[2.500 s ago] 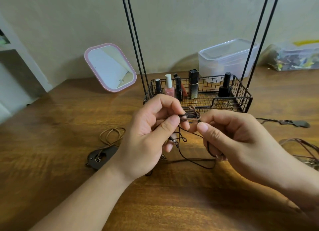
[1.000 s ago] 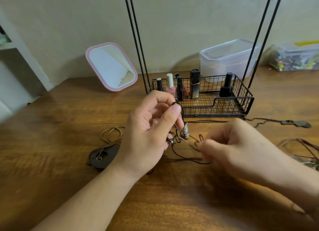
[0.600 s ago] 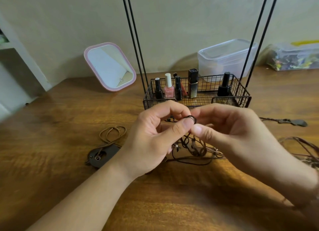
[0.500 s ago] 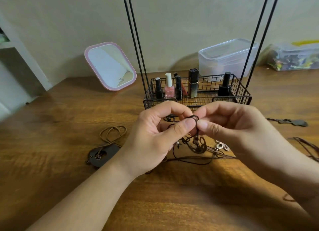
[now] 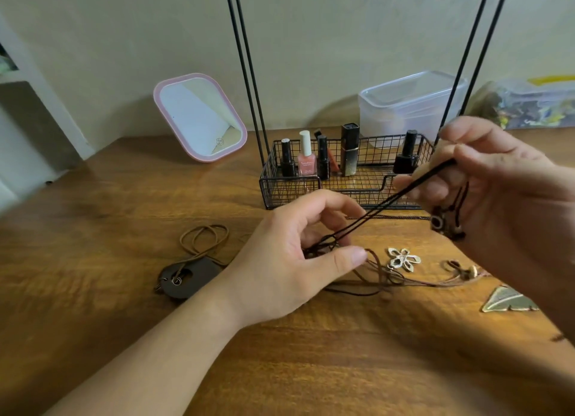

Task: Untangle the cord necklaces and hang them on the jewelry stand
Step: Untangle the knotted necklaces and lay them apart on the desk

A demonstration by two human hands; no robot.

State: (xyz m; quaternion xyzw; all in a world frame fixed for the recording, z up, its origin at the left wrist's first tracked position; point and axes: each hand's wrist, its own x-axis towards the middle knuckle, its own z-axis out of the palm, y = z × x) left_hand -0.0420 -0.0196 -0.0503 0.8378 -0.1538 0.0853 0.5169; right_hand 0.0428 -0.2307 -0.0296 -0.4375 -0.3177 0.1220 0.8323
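Pinching black cord [image 5: 392, 202] taut: left hand [image 5: 298, 260] grips its knotted end at 6 o'clock | right hand [image 5: 497, 191] pinches it at 3 o'clock | flower pendant [image 5: 403, 259] on table [image 5: 93, 229] between them

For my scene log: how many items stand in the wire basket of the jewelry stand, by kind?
Black bottles with black caps: 3
Pink nail polish bottle, white cap: 1
Black-and-gold rectangular tube: 1
Reddish item behind the bottles, mostly hidden: 1
Total: 6

Right hand [image 5: 497, 197] now raised rightward, black cord [image 5: 389, 202] newly taut.
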